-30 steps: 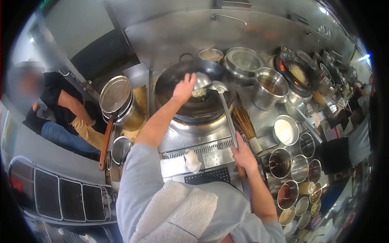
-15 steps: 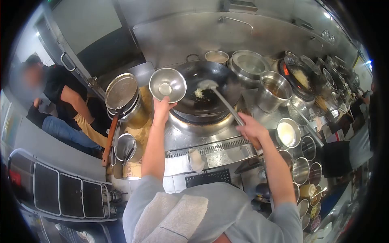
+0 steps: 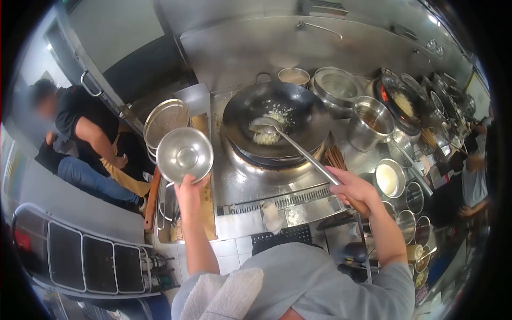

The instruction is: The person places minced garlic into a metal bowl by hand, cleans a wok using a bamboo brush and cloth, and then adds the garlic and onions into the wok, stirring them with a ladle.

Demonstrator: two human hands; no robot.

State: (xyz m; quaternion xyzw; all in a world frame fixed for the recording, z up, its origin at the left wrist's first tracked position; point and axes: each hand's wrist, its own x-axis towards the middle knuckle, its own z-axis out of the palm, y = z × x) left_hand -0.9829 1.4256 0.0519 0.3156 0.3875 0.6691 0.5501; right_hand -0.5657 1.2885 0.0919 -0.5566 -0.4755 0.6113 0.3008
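Note:
My left hand (image 3: 190,193) grips the near rim of an empty steel bowl (image 3: 185,156), held tilted left of the wok. The fingers of my right hand (image 3: 351,188) are wrapped round the handle of a long ladle (image 3: 304,152). Its head rests inside the black wok (image 3: 242,125), on pale chopped food (image 3: 266,138). More small pieces of that food lie scattered further back on the wok's surface. The wok sits on a burner ring in the steel stove top (image 3: 226,181).
A strainer (image 3: 166,124) on a pot stands behind the bowl. Right of the wok are a bamboo brush (image 3: 335,158), a steel pot (image 3: 372,124) and a bowl of white contents (image 3: 390,178). Another wok (image 3: 402,101) shows flame. A person (image 3: 88,122) sits at left; another (image 3: 472,184) is far right.
My left hand has brought the bowl from over the wok to its left side. The ladle has moved within the wok, and the food is more spread out.

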